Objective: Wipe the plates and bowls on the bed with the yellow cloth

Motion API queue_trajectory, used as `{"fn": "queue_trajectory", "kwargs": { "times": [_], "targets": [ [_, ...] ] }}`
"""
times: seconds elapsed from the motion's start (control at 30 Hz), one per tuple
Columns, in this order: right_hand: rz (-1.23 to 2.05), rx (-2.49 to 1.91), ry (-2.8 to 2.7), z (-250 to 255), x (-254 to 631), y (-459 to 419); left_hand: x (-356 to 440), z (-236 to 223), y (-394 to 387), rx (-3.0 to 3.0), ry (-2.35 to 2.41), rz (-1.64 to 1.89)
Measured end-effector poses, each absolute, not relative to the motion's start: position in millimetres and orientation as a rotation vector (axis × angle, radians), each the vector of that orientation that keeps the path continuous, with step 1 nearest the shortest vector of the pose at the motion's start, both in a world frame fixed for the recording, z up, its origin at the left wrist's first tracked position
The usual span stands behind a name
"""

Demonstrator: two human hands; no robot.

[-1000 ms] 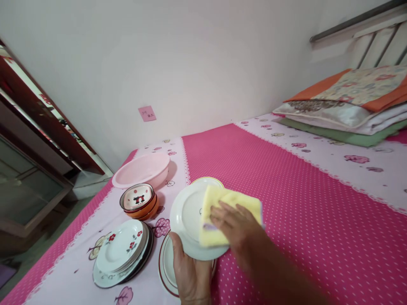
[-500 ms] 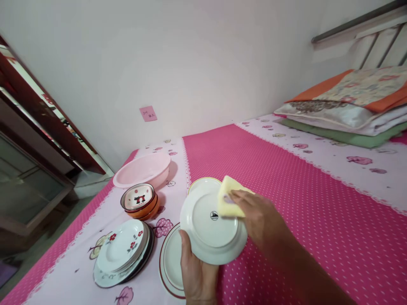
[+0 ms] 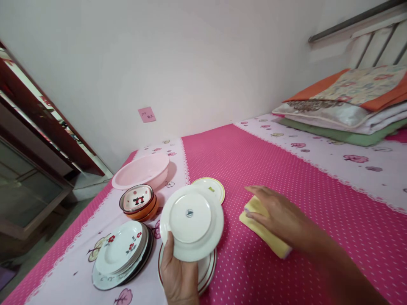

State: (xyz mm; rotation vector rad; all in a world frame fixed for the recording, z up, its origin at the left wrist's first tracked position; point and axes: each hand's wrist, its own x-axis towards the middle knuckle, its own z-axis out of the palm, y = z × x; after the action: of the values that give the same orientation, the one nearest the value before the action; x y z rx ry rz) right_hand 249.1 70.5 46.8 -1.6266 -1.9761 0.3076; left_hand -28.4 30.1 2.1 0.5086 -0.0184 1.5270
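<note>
My left hand [image 3: 180,271] grips a white plate [image 3: 210,228] by its near edge, thumb on top, tilted with its underside and a small dark logo facing me. To the right, my right hand [image 3: 273,214] is over a folded yellow cloth [image 3: 270,239] on the pink bedspread, fingers stretched out and thumb apart. Part of the cloth is hidden under the hand. Below the held plate lies a brown-rimmed plate [image 3: 212,271], partly covered from view. Just behind it is a small yellow-rimmed plate [image 3: 219,188].
Left of my hands sits a stack of plates [image 3: 117,245], red flowers on the top one. Beyond it stand stacked orange bowls [image 3: 144,212] and a pink basin [image 3: 143,171]. Folded bedding and pillows [image 3: 343,110] lie at the far right against a headboard [image 3: 378,44].
My right hand has moved right, off the plate, and set the yellow cloth on the bed, its fingers now loosened. The plate in my left hand has shifted left, uncovering the yellow-rimmed plate.
</note>
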Motion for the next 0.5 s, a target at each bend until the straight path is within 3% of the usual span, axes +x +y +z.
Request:
{"fn": "queue_trajectory", "kwargs": {
  "times": [0.13,0.27,0.5],
  "targets": [
    [0.453,-1.214,-2.106,60,192,35,-39,14,26,0.439,0.538,1.781],
    [0.668,-1.048,-2.057,66,147,9,-33,16,17,0.551,1.087,1.764],
    [0.993,-0.964,-1.644,66,143,11,37,15,9,0.915,1.128,1.646]
  ]
}}
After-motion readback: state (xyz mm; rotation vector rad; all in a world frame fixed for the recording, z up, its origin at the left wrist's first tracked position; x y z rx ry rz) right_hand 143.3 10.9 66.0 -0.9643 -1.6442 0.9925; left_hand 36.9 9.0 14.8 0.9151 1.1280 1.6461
